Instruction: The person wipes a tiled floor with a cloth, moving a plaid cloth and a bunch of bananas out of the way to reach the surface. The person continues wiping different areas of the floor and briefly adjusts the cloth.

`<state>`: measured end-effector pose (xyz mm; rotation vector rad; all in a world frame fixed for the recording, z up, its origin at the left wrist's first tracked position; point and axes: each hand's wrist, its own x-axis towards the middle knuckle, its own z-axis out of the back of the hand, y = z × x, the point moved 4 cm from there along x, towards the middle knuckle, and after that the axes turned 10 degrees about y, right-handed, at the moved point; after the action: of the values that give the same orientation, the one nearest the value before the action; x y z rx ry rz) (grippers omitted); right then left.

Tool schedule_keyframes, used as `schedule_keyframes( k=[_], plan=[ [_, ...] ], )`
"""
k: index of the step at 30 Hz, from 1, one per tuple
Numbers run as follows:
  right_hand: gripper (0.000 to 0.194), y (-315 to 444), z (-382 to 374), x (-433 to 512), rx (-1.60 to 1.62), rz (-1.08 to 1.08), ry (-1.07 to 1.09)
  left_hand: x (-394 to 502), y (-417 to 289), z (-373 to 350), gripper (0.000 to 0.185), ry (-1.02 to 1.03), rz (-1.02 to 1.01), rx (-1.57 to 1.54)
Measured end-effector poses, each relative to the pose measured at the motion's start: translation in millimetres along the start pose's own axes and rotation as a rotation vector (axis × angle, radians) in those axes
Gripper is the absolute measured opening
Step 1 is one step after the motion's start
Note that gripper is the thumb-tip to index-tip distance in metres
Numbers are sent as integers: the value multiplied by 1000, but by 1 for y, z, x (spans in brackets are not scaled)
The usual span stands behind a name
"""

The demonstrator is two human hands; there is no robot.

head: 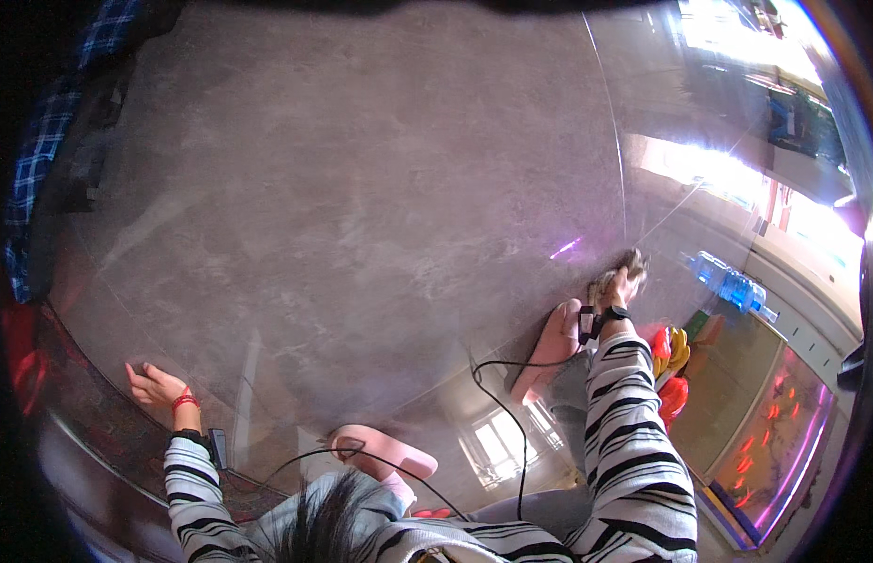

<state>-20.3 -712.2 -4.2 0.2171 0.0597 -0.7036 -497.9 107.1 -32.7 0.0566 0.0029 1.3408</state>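
Observation:
My right hand (624, 287) is low over the glossy grey tile floor (380, 211), closed on a crumpled cloth (633, 267) that looks blurred. A black strap with a small dark device is at that wrist. Out to the left, my left hand (155, 388) hangs above the floor near a dark red patterned rug, its fingers apart and holding nothing. A red bracelet circles the left wrist, and another small device sits beside the cuff. Black cables run from both devices towards my body.
Pink slippers (387, 450) are on my feet. At right stand a blue plastic water bottle (732, 283), bananas (679, 350) with red bags, and a lit fish tank (767, 436) with orange fish. The rug (91, 401) lies at left; blue plaid fabric (42, 148) hangs at the left rim.

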Motion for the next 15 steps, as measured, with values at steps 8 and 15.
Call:
schedule_keyframes(
  k=[8,15],
  plan=[
    [64,217,-47,-45,-371,753,-200,-5,-35,20,48,-6,-57,49],
    [58,461,-141,-336,-331,1248,-52,-12,-45,30,47,-30,-12,-177]
  ],
)
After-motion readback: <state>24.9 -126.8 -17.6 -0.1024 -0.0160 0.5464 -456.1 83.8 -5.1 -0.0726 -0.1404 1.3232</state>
